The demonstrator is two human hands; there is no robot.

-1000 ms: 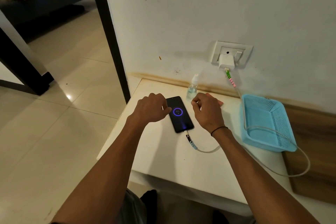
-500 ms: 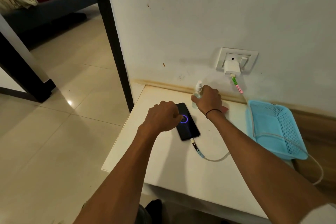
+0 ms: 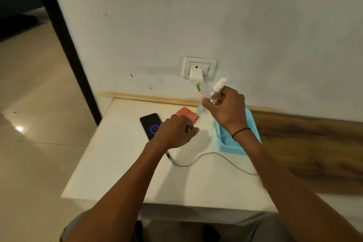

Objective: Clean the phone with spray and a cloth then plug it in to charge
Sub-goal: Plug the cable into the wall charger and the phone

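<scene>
The phone (image 3: 150, 125) is lying flat on the white worktop (image 3: 121, 173), screen up, its long axis running from the near right toward the far left, with the top end pointing at the wall (image 3: 255, 25). A blue ring is glowing on the screen; no writing in it can be read. The charging cable (image 3: 206, 156) is leaving the phone's near end, looping across the worktop and rising to the white charger (image 3: 196, 74) sitting in the wall socket (image 3: 200, 67).

The right hand (image 3: 227, 110) is holding the spray bottle (image 3: 214, 92) lifted off the worktop, above the blue basket (image 3: 235, 148). Its grip is curling round the clear body, and the bottle is tilting with the white nozzle end up and to the right. Any label on it is too blurred to read. The wrist is wearing a thin black band (image 3: 240, 132).

The left hand (image 3: 174, 132) is reaching forward over the phone's near half, knuckles up, its grip curled in loosely; whether it is touching the phone I cannot tell. The pink cloth (image 3: 186, 115) is lying folded on the worktop just beyond this hand, between the phone and the basket.
</scene>
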